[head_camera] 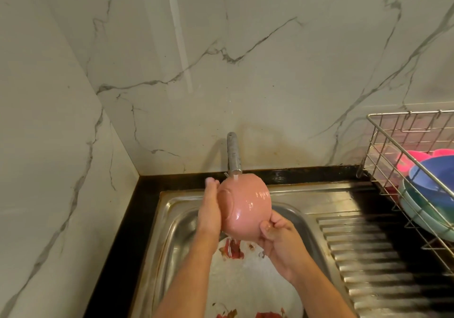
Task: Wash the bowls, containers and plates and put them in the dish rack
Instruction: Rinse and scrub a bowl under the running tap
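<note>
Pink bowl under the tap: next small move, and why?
Probably turn the pink bowl so its inside meets the stream. Water from the tap strikes only its outer wall; the left hand lies flat against its base, the right hand grips its rim, and the dish rack comes afterwards.

Tap (234,154) hung right over the pink bowl (245,207), blocking any lift straight up. Plate (245,276) covered the sink (172,209) floor below the hands. Ribbed drainboard (368,251) on the right lay bare, a free path toward the wire rack (393,143), which held stacked bowls (432,185).
</note>
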